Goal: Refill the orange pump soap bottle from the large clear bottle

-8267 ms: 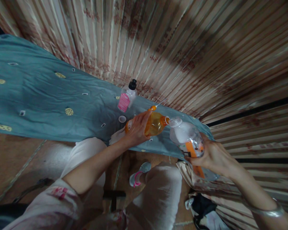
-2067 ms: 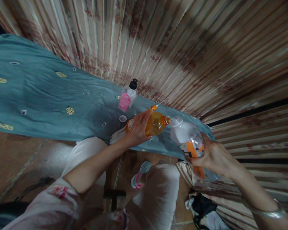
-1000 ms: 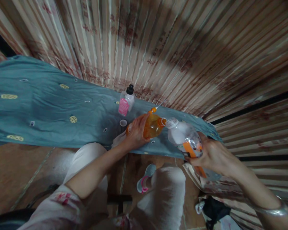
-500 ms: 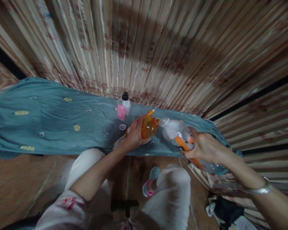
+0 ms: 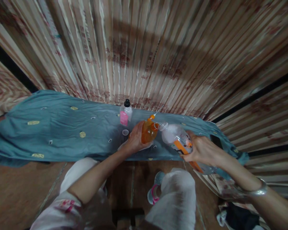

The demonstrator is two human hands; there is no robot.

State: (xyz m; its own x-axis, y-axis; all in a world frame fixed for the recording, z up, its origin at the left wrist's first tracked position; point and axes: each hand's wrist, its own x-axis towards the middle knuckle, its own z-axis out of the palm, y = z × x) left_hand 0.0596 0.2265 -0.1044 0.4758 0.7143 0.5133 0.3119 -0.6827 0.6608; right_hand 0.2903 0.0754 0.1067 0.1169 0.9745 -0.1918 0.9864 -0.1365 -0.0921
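My left hand (image 5: 134, 140) is wrapped round a small orange bottle (image 5: 148, 133) of amber liquid, tilted with its mouth toward the right. My right hand (image 5: 201, 149) grips a larger clear plastic bottle (image 5: 177, 140) with an orange label, tipped so its open neck meets the orange bottle's mouth. Both bottles hang just above a teal cloth (image 5: 62, 131) spread over a low surface. A small white cap (image 5: 125, 132) lies on the cloth just left of my left hand.
A clear bottle with a black cap and pink label (image 5: 125, 113) stands on the cloth by the striped curtain (image 5: 146, 48). My knees in white trousers (image 5: 177, 198) and a grey-pink shoe (image 5: 155, 191) are below. A dark bundle (image 5: 240, 218) lies at lower right.
The view has tilted up and pulled back, so more curtain shows. The clear bottle in my right hand has tipped further toward the orange bottle. Both hands keep their grip.
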